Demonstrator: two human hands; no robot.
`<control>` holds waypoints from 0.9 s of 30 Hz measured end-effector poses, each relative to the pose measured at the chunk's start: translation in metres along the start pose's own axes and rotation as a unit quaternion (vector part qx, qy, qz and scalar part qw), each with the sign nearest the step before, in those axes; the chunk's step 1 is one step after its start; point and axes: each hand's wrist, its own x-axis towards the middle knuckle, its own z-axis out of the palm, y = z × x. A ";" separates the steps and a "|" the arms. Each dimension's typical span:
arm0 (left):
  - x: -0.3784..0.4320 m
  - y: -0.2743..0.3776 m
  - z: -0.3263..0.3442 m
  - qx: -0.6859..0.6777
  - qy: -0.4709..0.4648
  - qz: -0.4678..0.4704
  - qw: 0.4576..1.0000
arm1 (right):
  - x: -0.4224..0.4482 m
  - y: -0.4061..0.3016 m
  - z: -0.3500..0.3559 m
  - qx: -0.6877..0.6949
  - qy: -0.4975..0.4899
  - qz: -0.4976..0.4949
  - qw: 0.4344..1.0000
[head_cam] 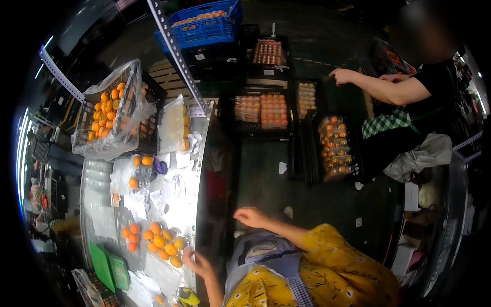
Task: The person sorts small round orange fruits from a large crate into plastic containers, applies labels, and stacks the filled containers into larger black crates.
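Observation:
My left hand (198,264) is at the edge of the metal table (193,199), its thumb and fingers apart beside a group of orange persimmons (165,242) in a clear plastic tray. Nothing shows between its fingers. My right hand (251,217) hangs in front of the grey-blue apron, away from the table, its fingers loosely bent and holding nothing visible. Left of the tray lie several redder fruits (132,237). Farther up the table are a few persimmons (147,160) by clear packaging, a purple item (160,165) and scattered white papers (174,184).
A plastic-lined crate of persimmons (103,111) stands at the table's far end. A green container (101,264) and yellow-green item (188,296) lie near its lower end. Black crates of packed fruit (333,149) stand on the floor. A co-worker (418,92) reaches over at upper right.

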 end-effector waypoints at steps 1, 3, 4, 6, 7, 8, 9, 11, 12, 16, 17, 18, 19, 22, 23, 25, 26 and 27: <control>-0.002 0.015 0.020 -0.012 -0.066 0.034 0.997 | -0.025 0.027 -0.016 -0.014 0.013 0.048 0.999; -0.018 0.037 0.054 -0.073 -0.187 -0.073 0.977 | -0.072 0.050 -0.053 -0.017 0.035 0.137 0.990; -0.028 0.041 0.070 -0.098 -0.251 -0.176 0.947 | -0.090 0.049 -0.078 -0.034 0.031 0.175 0.984; -0.042 0.035 0.093 -0.059 -0.366 -0.183 0.910 | -0.126 0.070 -0.114 -0.100 0.061 0.214 0.970; -0.060 0.001 0.104 -0.036 -0.427 -0.193 0.883 | -0.141 0.071 -0.130 -0.138 0.083 0.252 0.954; -0.085 -0.044 0.112 -0.029 -0.465 -0.243 0.850 | -0.158 0.083 -0.142 -0.148 0.096 0.296 0.939; -0.105 -0.075 0.119 -0.028 -0.506 -0.295 0.810 | -0.175 0.091 -0.159 -0.148 0.119 0.321 0.928; -0.121 -0.096 0.121 0.024 -0.541 -0.333 0.772 | -0.207 0.098 -0.189 -0.136 0.181 0.374 0.899; -0.118 -0.084 0.127 0.038 -0.540 -0.378 0.751 | -0.234 0.126 -0.200 -0.121 0.217 0.373 0.894; -0.104 -0.064 0.143 0.029 -0.489 -0.547 0.678 | -0.327 0.168 -0.226 0.090 0.458 0.380 0.799; -0.102 -0.061 0.159 0.028 -0.495 -0.544 0.677 | -0.339 0.166 -0.227 0.088 0.463 0.381 0.795; -0.099 -0.057 0.176 0.015 -0.503 -0.528 0.684 | -0.352 0.161 -0.228 0.147 0.511 0.389 0.753; -0.097 -0.053 0.192 0.003 -0.511 -0.516 0.687 | -0.373 0.156 -0.226 0.202 0.553 0.397 0.704; -0.079 -0.024 0.252 -0.035 -0.532 -0.470 0.704 | -0.447 0.190 -0.215 0.199 0.479 0.452 0.726; -0.069 -0.007 0.276 -0.050 -0.536 -0.448 0.714 | -0.481 0.215 -0.203 0.411 0.509 0.380 0.653; -0.063 0.045 0.325 -0.090 -0.545 -0.409 0.727 | -0.533 0.256 -0.174 0.727 0.428 0.145 0.516; -0.065 0.075 0.347 -0.093 -0.549 -0.404 0.725 | -0.547 0.265 -0.170 0.820 0.327 0.000 0.469; -0.068 0.102 0.359 -0.115 -0.548 -0.384 0.734 | -0.551 0.258 -0.176 0.850 0.282 0.001 0.444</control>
